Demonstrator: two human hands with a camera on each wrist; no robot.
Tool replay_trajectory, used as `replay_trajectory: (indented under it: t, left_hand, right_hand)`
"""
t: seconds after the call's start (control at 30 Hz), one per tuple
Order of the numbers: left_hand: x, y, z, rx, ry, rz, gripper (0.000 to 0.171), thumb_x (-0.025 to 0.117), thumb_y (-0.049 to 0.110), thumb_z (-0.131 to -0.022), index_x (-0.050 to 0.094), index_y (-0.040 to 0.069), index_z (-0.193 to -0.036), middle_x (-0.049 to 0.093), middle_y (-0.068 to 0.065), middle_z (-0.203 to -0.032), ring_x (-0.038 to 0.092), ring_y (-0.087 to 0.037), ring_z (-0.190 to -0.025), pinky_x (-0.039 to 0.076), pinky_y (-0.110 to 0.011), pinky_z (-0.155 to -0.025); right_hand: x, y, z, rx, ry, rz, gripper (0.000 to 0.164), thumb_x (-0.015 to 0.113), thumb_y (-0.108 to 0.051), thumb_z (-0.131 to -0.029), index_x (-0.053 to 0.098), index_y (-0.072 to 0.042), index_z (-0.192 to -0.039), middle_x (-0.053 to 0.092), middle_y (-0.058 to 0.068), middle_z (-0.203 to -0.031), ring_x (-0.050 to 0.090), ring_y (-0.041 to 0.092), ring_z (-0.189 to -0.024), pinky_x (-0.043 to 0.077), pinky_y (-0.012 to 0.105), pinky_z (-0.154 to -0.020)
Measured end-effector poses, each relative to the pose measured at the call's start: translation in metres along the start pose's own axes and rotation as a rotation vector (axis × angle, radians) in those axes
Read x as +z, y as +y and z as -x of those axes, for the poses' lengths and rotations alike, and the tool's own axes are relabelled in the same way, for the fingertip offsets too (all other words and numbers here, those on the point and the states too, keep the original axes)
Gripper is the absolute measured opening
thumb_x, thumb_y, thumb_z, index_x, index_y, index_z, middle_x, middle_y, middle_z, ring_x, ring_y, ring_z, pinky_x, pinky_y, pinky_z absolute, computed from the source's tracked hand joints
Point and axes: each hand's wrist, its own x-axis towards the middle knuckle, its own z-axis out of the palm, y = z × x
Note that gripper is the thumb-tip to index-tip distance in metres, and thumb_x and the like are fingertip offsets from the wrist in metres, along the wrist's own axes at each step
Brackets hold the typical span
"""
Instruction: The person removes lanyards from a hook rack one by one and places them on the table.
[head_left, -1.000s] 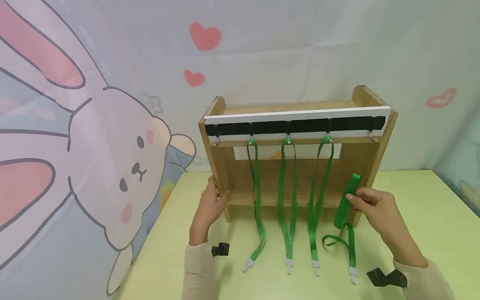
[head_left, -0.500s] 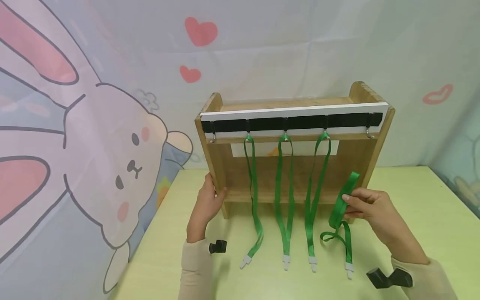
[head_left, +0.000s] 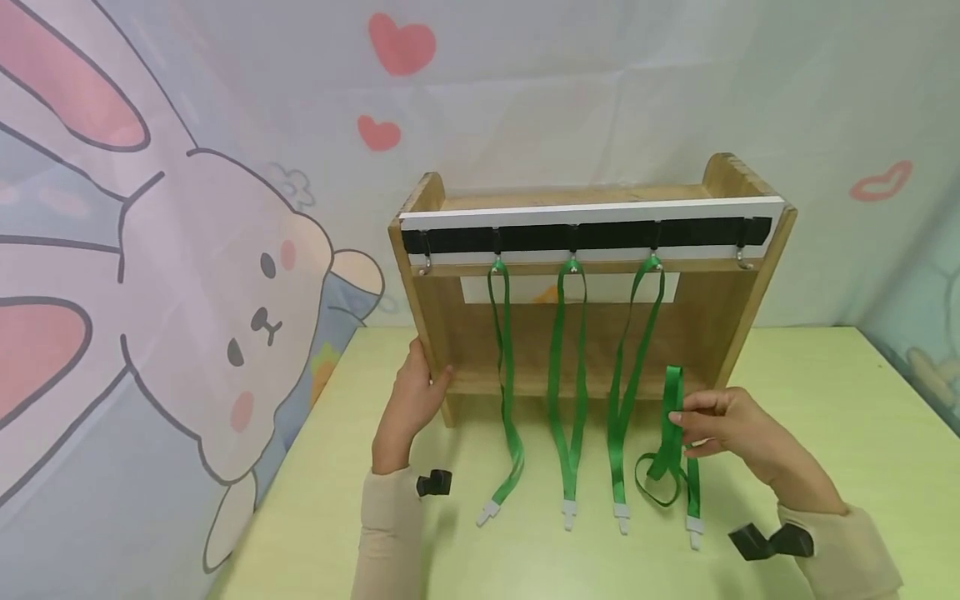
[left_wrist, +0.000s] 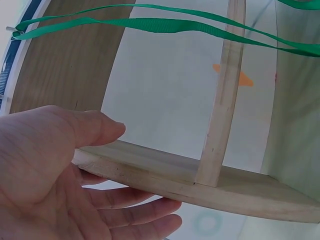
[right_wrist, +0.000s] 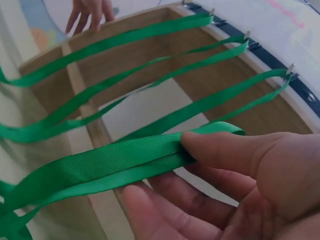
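A wooden shelf rack [head_left: 417, 312] stands on the table, with a row of metal hooks along its black-and-white top strip. My left hand [head_left: 411, 396] holds the rack's left side panel; in the left wrist view the thumb lies inside the panel [left_wrist: 145, 172] and the fingers outside. My right hand [head_left: 727, 425] pinches a green lanyard [right_wrist: 115, 162] between thumb and fingers, near the rack's right side. Its strap is doubled, a loop sticks up above the fingers, and its white clip [head_left: 695, 533] hangs lowest. Three other green lanyards [head_left: 512, 400] hang from the middle hooks.
The leftmost hook [head_left: 425, 267] and the rightmost hook [head_left: 743, 259] bear no lanyard. White clips [head_left: 568, 515] dangle in front of the rack over the pale yellow-green table [head_left: 300, 500]. A printed rabbit backdrop [head_left: 225, 317] rises behind.
The right hand has moved down and slightly left with its lanyard, whose upper loop now stands more upright. My left hand keeps its hold on the side panel. The head view has shifted slightly.
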Motion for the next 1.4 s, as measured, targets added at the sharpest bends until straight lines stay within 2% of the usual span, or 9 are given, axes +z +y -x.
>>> replay_trajectory:
  t: [0.17, 0.33, 0.47, 0.6, 0.77, 0.97, 1.23, 1.4]
  left_hand:
    - [-0.001, 0.000, -0.001, -0.001, -0.007, -0.004, 0.063, 0.059, 0.008, -0.100, 0.023, -0.012, -0.148, 0.047, -0.035, -0.137, 0.054, -0.049, -0.123, 0.048, -0.058, -0.097]
    - [-0.001, -0.001, -0.002, 0.000, -0.009, -0.004, 0.063, 0.058, 0.009, -0.100, 0.023, -0.013, -0.148, 0.047, -0.036, -0.137, 0.054, -0.049, -0.123, 0.047, -0.058, -0.097]
    - [-0.001, 0.000, -0.001, -0.002, -0.006, 0.004, 0.064, 0.058, 0.009, -0.100, 0.023, -0.013, -0.148, 0.047, -0.037, -0.137, 0.054, -0.050, -0.122, 0.047, -0.059, -0.096]
    - [-0.001, 0.000, 0.001, 0.026, 0.016, -0.015, 0.061, 0.058, 0.009, -0.099, 0.025, -0.015, -0.145, 0.049, -0.037, -0.133, 0.056, -0.051, -0.117, 0.049, -0.060, -0.092]
    - [-0.001, 0.000, -0.001, -0.001, -0.004, -0.013, 0.062, 0.059, 0.009, -0.100, 0.025, -0.013, -0.147, 0.049, -0.036, -0.134, 0.056, -0.050, -0.118, 0.049, -0.058, -0.094]
    - [-0.001, 0.002, 0.000, -0.008, -0.010, 0.003, 0.063, 0.059, 0.008, -0.100, 0.024, -0.012, -0.148, 0.048, -0.036, -0.137, 0.055, -0.049, -0.122, 0.048, -0.059, -0.096]
    - [-0.001, 0.002, 0.000, -0.023, -0.015, 0.000, 0.065, 0.060, 0.010, -0.099, 0.023, -0.011, -0.149, 0.048, -0.036, -0.137, 0.054, -0.049, -0.123, 0.046, -0.059, -0.098]
    - [-0.002, 0.002, 0.000, -0.024, -0.022, 0.004, 0.066, 0.060, 0.009, -0.099, 0.023, -0.011, -0.149, 0.048, -0.036, -0.137, 0.053, -0.049, -0.124, 0.045, -0.058, -0.099]
  right_hand:
    - [0.000, 0.006, -0.003, 0.071, 0.003, 0.091, 0.020, 0.062, -0.009, -0.100, 0.066, 0.010, -0.101, 0.064, 0.004, -0.082, 0.066, 0.020, -0.072, 0.060, 0.039, -0.069]
    - [0.003, 0.014, -0.007, 0.120, 0.005, 0.167, 0.020, 0.062, -0.009, -0.100, 0.065, 0.009, -0.094, 0.061, 0.002, -0.073, 0.063, 0.019, -0.065, 0.060, 0.039, -0.066]
    - [0.006, 0.019, -0.007, 0.143, 0.018, 0.217, 0.018, 0.061, -0.009, -0.101, 0.067, 0.007, -0.094, 0.065, 0.002, -0.073, 0.065, 0.021, -0.063, 0.060, 0.040, -0.064]
    - [0.009, 0.020, -0.007, 0.147, 0.047, 0.279, 0.016, 0.062, -0.007, -0.099, 0.069, 0.005, -0.091, 0.067, 0.003, -0.072, 0.066, 0.024, -0.064, 0.059, 0.038, -0.061]
    - [0.012, 0.022, -0.007, 0.148, 0.062, 0.377, 0.014, 0.064, -0.005, -0.097, 0.068, 0.001, -0.084, 0.065, 0.003, -0.069, 0.067, 0.027, -0.063, 0.058, 0.036, -0.058]
    - [0.016, 0.029, -0.009, 0.161, 0.031, 0.434, 0.019, 0.065, -0.001, -0.094, 0.062, 0.000, -0.076, 0.062, 0.005, -0.067, 0.066, 0.022, -0.061, 0.058, 0.036, -0.058]
    - [0.016, 0.039, -0.011, 0.145, -0.024, 0.459, 0.022, 0.066, 0.001, -0.093, 0.061, -0.001, -0.071, 0.063, 0.005, -0.065, 0.067, 0.024, -0.058, 0.057, 0.035, -0.056]
    - [0.017, 0.044, -0.012, 0.121, -0.059, 0.505, 0.029, 0.068, 0.001, -0.091, 0.058, -0.004, -0.065, 0.059, 0.003, -0.057, 0.061, 0.018, -0.050, 0.051, 0.030, -0.049]
